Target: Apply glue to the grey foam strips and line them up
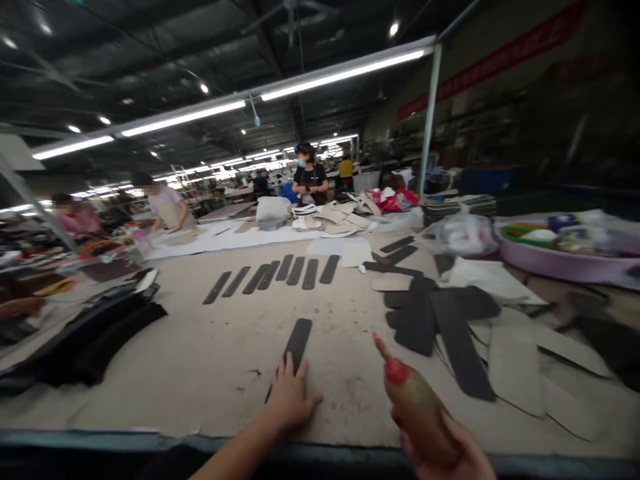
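Note:
My left hand (pixel 291 393) lies on the table with its fingers stretched out and apart, the fingertips on a dark rounded strip (pixel 299 337). The strip's lower part is under the hand. A brown squeeze bottle (pixel 417 407) with a red collar and thin nozzle is in my right hand (pixel 463 447), which is wrapped round it near the table's front edge. The nozzle points up and to the left, above the table surface. Farther back, several similar dark strips (pixel 295 270) lie in a slanting row.
Right of the bottle lies a loose pile of dark panels (pixel 463 340) and beige panels (pixel 515 360). Black curved pieces (pixel 95 333) are stacked at left. A pink basin (pixel 550 260) and a plastic bag (pixel 463 233) stand at back right. Other people are beyond the table (pixel 200 360).

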`<state>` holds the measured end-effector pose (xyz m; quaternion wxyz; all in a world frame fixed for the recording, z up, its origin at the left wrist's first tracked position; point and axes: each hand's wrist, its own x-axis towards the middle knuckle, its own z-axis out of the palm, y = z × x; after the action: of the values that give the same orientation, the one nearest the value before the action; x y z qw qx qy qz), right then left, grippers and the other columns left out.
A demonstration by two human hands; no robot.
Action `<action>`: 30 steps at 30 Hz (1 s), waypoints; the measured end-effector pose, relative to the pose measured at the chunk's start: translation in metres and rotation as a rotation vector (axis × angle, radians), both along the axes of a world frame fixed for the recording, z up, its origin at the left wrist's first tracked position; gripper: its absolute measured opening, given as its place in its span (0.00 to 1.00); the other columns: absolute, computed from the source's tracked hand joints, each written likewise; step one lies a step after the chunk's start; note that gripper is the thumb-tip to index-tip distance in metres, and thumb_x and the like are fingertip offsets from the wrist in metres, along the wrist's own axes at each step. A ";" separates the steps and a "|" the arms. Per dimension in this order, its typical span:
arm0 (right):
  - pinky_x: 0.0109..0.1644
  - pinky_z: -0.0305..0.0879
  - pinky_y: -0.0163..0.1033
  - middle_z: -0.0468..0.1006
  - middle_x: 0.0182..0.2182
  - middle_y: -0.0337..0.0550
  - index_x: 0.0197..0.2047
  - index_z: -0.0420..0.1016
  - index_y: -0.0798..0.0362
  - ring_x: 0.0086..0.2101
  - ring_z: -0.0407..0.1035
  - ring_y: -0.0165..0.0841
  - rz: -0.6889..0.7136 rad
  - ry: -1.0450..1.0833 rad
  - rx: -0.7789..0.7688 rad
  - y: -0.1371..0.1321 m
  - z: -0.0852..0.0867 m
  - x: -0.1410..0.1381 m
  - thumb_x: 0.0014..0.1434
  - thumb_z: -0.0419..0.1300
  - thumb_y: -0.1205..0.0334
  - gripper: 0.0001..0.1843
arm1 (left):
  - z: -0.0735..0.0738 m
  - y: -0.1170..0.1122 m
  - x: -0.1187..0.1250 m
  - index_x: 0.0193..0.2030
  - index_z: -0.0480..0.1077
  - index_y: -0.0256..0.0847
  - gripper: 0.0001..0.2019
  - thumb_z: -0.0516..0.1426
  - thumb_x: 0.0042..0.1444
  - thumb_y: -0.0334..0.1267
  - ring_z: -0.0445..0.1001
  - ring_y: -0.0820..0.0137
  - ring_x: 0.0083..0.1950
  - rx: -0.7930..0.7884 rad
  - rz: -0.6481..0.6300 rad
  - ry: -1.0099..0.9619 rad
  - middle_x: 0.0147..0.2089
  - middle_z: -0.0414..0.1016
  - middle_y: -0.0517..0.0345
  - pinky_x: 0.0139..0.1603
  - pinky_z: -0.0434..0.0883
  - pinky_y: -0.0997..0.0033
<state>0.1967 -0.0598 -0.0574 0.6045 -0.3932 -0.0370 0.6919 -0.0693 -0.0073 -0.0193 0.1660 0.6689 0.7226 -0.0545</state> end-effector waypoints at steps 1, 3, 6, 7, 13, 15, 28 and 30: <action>0.36 0.72 0.50 0.78 0.44 0.48 0.50 0.73 0.50 0.41 0.73 0.50 -0.005 0.038 0.036 -0.002 0.004 -0.007 0.41 0.69 0.54 0.31 | -0.003 0.001 -0.003 0.69 0.49 0.34 0.40 0.53 0.53 0.51 0.36 0.42 0.71 0.010 -0.035 0.000 0.72 0.37 0.35 0.67 0.43 0.42; 0.33 0.71 0.42 0.79 0.43 0.47 0.47 0.74 0.51 0.38 0.74 0.44 -0.017 0.100 0.083 -0.002 0.011 -0.022 0.39 0.71 0.57 0.29 | -0.009 0.004 -0.008 0.68 0.53 0.34 0.35 0.51 0.55 0.47 0.36 0.44 0.71 0.033 -0.129 -0.023 0.72 0.39 0.39 0.67 0.44 0.44; 0.30 0.69 0.37 0.80 0.41 0.45 0.48 0.73 0.52 0.34 0.74 0.39 -0.018 0.126 0.123 -0.001 0.016 -0.037 0.40 0.72 0.59 0.30 | -0.014 0.009 -0.019 0.65 0.60 0.40 0.27 0.48 0.58 0.39 0.43 0.55 0.72 0.054 -0.348 -0.119 0.71 0.49 0.49 0.69 0.45 0.50; 0.30 0.68 0.37 0.80 0.41 0.45 0.48 0.73 0.52 0.33 0.74 0.38 -0.019 0.125 0.127 0.000 0.016 -0.040 0.40 0.72 0.60 0.29 | -0.015 0.012 -0.024 0.64 0.60 0.40 0.26 0.47 0.58 0.37 0.45 0.58 0.71 0.086 -0.407 -0.145 0.70 0.52 0.51 0.70 0.46 0.53; 0.27 0.67 0.34 0.80 0.35 0.40 0.41 0.74 0.52 0.29 0.72 0.34 -0.065 0.114 0.118 0.003 0.019 -0.039 0.40 0.72 0.61 0.23 | -0.011 0.028 -0.053 0.64 0.56 0.22 0.33 0.51 0.55 0.42 0.57 0.50 0.65 0.280 -0.107 0.000 0.64 0.59 0.33 0.66 0.54 0.54; 0.27 0.67 0.35 0.80 0.35 0.41 0.41 0.74 0.53 0.29 0.72 0.35 -0.063 0.113 0.119 0.005 0.020 -0.040 0.39 0.72 0.60 0.23 | -0.010 0.034 -0.054 0.62 0.59 0.19 0.32 0.52 0.54 0.41 0.62 0.49 0.61 0.254 -0.083 -0.034 0.60 0.63 0.31 0.64 0.57 0.54; 0.31 0.66 0.34 0.77 0.37 0.41 0.41 0.68 0.51 0.34 0.71 0.35 -0.050 -0.154 0.247 0.014 0.017 -0.043 0.40 0.71 0.57 0.26 | -0.015 0.043 -0.018 0.53 0.70 0.34 0.18 0.52 0.56 0.31 0.66 0.59 0.58 0.292 -0.400 -0.285 0.56 0.69 0.43 0.62 0.63 0.58; 0.35 0.67 0.36 0.76 0.36 0.40 0.41 0.66 0.50 0.35 0.70 0.35 -0.069 -0.291 0.291 0.014 0.016 -0.041 0.41 0.70 0.56 0.25 | -0.011 0.030 -0.039 0.47 0.73 0.37 0.14 0.50 0.57 0.31 0.70 0.60 0.52 0.310 -0.467 -0.256 0.50 0.72 0.45 0.57 0.68 0.58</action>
<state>0.1558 -0.0456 -0.0415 0.6665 -0.3984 -0.2102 0.5940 -0.1080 0.0225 -0.0304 0.1349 0.8356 0.5223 0.1044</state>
